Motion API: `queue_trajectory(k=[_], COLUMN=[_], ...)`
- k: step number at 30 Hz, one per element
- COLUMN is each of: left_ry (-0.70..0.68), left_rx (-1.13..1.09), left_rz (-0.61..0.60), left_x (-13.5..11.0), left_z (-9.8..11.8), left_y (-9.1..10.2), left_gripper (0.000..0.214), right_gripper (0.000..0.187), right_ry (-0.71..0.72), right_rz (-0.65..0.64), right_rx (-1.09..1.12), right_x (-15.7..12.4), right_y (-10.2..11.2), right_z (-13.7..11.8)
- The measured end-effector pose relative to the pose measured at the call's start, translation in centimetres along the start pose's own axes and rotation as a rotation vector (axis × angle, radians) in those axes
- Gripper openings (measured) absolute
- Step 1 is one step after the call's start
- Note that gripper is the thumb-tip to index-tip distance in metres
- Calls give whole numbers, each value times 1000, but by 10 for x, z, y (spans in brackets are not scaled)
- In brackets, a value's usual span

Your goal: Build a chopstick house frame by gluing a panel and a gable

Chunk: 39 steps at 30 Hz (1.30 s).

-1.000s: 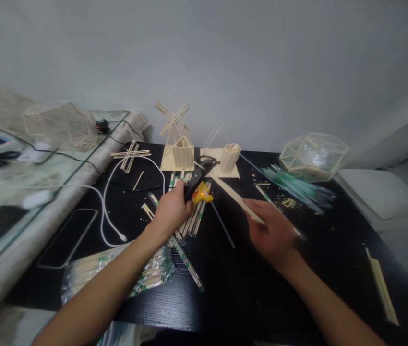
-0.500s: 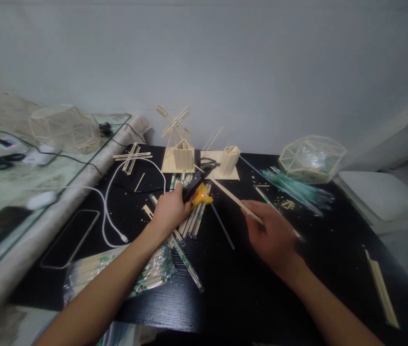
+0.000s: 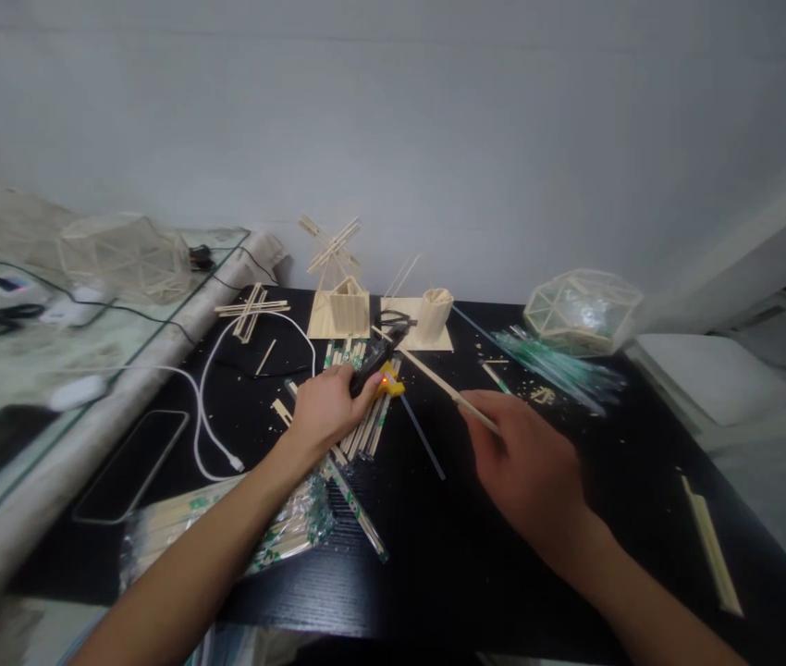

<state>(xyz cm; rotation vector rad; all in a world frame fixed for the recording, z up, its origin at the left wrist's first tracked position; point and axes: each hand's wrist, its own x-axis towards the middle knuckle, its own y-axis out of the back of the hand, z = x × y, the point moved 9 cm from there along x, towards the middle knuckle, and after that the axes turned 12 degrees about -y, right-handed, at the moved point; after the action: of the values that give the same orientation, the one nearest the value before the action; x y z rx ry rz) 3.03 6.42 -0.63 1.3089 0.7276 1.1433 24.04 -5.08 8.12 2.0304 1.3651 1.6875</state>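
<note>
My left hand (image 3: 327,407) is closed around a black-handled tool that looks like cutting pliers (image 3: 369,366). A thin wooden stick (image 3: 435,377), like a chopstick, is pinched in my right hand (image 3: 528,462). It slants away to the left, its far end at the tool's head; whether the jaws grip it is too small to tell. Just beside my left thumb is a yellow hot glue gun (image 3: 391,381) with a lit orange light. A clear glue stick (image 3: 424,437) sticks out behind it. Wrapped chopsticks (image 3: 369,430) lie under the gun and my left hand.
Behind stand a stick-built windmill (image 3: 350,305) and a round stick tower (image 3: 436,313) on its base. A bag of chopsticks (image 3: 178,518), a phone-like frame (image 3: 133,467) and a white cable (image 3: 202,416) lie left. Green-printed wrappers (image 3: 559,365) and a polyhedron frame (image 3: 582,310) are right.
The whole view has shifted slightly. Both hands keep their hold, and the stick stays at the head of the pliers with almost the same slant.
</note>
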Motion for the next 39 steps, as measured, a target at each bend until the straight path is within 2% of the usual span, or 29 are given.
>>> queue_trajectory(k=[9,15,23,28,31,34,39], left_ry=[2,-1,-2,33,65,102,89], left_rx=[-36,-33,-30,-15,-57,-106,-178], left_rz=[-61,-82,-84,-66,-57,-32,42], left_x=[1,1,2,3,4,5,5], left_z=[6,5,2,-5,-12,-20,-24], left_y=[-4,-8,-12,-5,-6,-11,-14], left_gripper=[59,64,67,74,75,75,70], right_gripper=[11,6,8,13,23,27,28], right_ry=[-70,-58,-48,-94,-178,-357,-667], right_rz=[-18,11,41,11,-2,-40,-74], right_rx=[-27,-38,-53,-95,-103,-54,220], right_x=[3,4,8,9,10,12,9], right_y=[3,7,12,11,13,11,5], right_z=[3,3,0,12,30,59,98])
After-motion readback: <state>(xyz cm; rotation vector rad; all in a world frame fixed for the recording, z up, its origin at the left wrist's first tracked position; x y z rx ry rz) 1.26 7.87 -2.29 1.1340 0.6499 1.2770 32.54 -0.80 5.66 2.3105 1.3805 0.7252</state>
